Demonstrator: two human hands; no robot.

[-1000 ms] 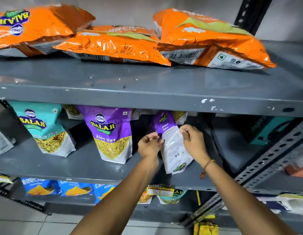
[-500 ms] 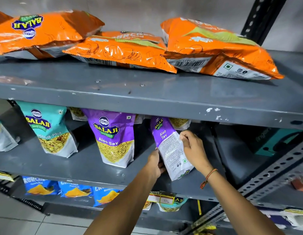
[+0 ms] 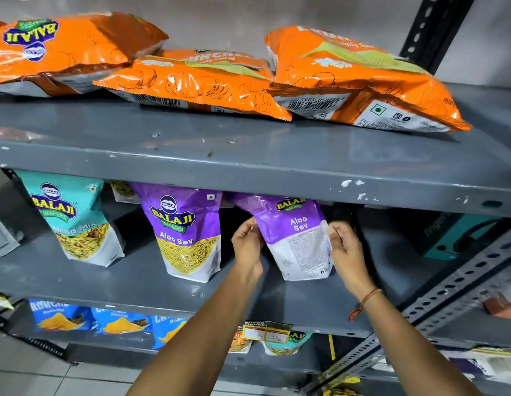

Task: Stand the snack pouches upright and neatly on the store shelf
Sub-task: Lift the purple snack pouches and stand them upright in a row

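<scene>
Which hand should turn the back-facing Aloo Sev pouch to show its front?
Probably the right hand: it grips the pouch on the open side; the left hand is hemmed by the neighbour.

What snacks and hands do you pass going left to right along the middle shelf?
Teal Mitha Mix pouch → purple Aloo Sev pouch showing its front → left hand → second Aloo Sev pouch, back side facing out, held between both hands → right hand → teal box.

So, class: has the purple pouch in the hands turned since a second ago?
Yes. The held purple pouch has swung from edge-on to facing outward, now upright beside the standing Aloo Sev pouch.
</scene>
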